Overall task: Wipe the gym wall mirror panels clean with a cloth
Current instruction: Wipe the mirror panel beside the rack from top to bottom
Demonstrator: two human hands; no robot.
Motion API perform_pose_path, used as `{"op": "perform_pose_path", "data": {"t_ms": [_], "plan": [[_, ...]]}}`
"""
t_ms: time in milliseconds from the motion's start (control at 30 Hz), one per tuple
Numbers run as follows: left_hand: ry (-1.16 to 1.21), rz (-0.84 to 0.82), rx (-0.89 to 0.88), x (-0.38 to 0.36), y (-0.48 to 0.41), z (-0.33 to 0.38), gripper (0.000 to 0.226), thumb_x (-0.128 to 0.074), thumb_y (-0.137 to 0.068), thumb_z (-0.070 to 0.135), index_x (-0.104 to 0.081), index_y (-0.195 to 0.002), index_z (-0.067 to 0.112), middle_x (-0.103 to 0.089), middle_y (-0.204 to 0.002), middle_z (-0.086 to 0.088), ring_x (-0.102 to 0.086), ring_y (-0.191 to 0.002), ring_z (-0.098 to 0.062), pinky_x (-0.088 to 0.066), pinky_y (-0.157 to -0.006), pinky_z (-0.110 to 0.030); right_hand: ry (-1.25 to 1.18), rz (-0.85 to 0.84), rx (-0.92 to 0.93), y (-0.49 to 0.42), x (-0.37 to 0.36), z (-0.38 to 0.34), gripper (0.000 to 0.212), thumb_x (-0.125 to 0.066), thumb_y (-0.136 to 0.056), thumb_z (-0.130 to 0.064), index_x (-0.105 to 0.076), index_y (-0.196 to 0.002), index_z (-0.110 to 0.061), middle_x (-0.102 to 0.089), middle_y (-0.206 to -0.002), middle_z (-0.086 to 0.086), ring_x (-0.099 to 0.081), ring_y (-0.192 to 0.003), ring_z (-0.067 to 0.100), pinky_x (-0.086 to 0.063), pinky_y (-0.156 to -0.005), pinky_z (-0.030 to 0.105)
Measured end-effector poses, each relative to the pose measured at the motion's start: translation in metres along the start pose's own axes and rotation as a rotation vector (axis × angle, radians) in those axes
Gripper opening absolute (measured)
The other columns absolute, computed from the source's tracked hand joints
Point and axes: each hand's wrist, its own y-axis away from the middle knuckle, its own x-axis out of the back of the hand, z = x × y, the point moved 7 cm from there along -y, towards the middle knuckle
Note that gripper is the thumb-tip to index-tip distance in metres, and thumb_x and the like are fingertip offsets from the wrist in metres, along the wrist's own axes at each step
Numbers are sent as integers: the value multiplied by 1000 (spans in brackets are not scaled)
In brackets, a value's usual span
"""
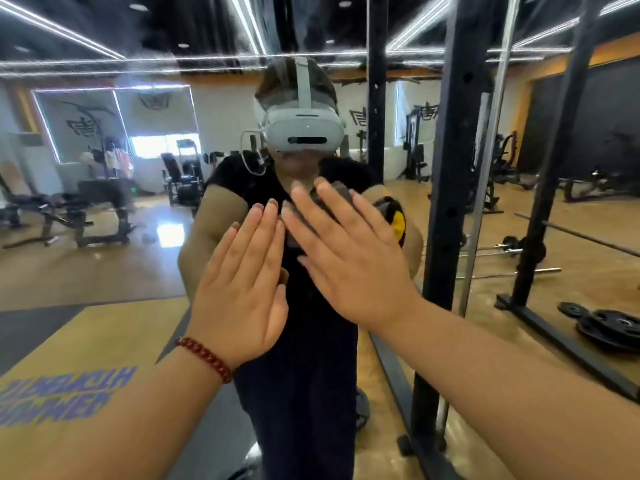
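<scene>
gym mirror, two palms up

a gym wall mirror (104,237) fills my view. nearest, my left hand (242,275), red bead bracelet (204,358) at the wrist, lies flat with fingers straight. my right hand (349,258) spreads flat over a grey cloth (341,195) against the glass. beyond, a black rack (450,168) and weight plates (606,323).

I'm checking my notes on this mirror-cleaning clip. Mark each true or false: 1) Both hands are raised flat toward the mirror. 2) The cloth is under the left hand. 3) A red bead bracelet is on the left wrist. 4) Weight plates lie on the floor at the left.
1) True: the left hand and right hand are flat, fingers straight.
2) False: the cloth shows behind the right hand's fingers.
3) True: the bracelet circles it.
4) False: the plates lie at the right.
</scene>
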Motion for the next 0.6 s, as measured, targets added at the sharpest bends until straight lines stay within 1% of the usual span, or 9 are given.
{"op": "perform_pose_path", "data": {"t_ms": [100, 200, 233, 300, 367, 400, 467, 533, 600], "plan": [[-12, -26, 14, -3, 12, 0, 68, -38, -90, 21, -22, -149, -8, -19, -158, -22, -6, -152, -28, -5, -124, -42, 20, -75, 192, 63, -19, -35, 65, -51, -101, -36, -20, -158, -23, -15, -163, -6, -17, -151, 17, -19, -121, 38], [-33, -50, 22, -6, 18, 2, 69, -37, -90, 22, -20, -150, -7, -14, -159, -20, -1, -152, -28, -2, -124, -42, 11, -76, 211, 63, -14, -33, 56, -50, -102, -35, -32, -154, -25, -25, -161, -5, -24, -149, 17, -20, -120, 39], [-27, -55, 28, -7, 18, 3, 69, -37, -91, 23, -19, -150, -7, -12, -160, -20, 0, -152, -28, -1, -124, -42, 17, -57, 165, 51, -8, -25, 53, -47, -103, -35, -34, -153, -24, -29, -160, -3, -27, -148, 19, -20, -120, 40], [-30, -59, 45, -8, 19, 5, 70, -35, -91, 24, -16, -151, -7, -7, -160, -18, 2, -152, -29, 0, -124, -44, 24, 6, -42, 25, 4, 9, 50, -42, -106, -36, -34, -153, -21, -32, -159, 2, -27, -148, 23, -16, -121, 43], [-51, -73, 71, -12, 21, 8, 72, -35, -91, 27, -13, -151, -6, -5, -161, -18, 3, -152, -29, 0, -123, -46, -18, 58, -267, 18, 12, 42, 50, -38, -106, -36, -33, -153, -19, -30, -159, 5, -24, -148, 27, -9, -122, 43], [-54, -76, 86, -14, 23, 11, 73, -35, -91, 28, -13, -152, -5, -4, -161, -18, 3, -152, -30, 0, -123, -47, -36, 79, -326, 25, 13, 48, 50, -37, -106, -36, -31, -153, -18, -27, -159, 5, -22, -148, 27, -8, -122, 43], [-43, -85, 96, -19, 26, 21, 73, -35, -91, 29, -14, -152, -5, -5, -161, -19, 1, -151, -32, -1, -123, -48, -42, 61, -353, 54, 8, 41, 51, -36, -107, -36, -27, -154, -19, -22, -160, 2, -18, -150, 26, -11, -122, 44], [-16, -127, 68, -27, 35, 37, 72, -35, -92, 30, -18, -152, -6, -8, -161, -22, -2, -151, -33, -3, -123, -49, -22, -50, -320, 97, -6, 16, 54, -33, -107, -39, -19, -157, -23, -14, -163, 0, -9, -152, 23, -10, -122, 44], [13, -166, 35, -36, 48, 51, 70, -34, -93, 30, -20, -152, -6, -11, -161, -23, -5, -151, -34, -4, -123, -47, -13, -139, -255, 135, -14, -3, 58, -33, -107, -40, -12, -159, -26, -5, -166, -1, -5, -153, 22, -7, -123, 44]]}}
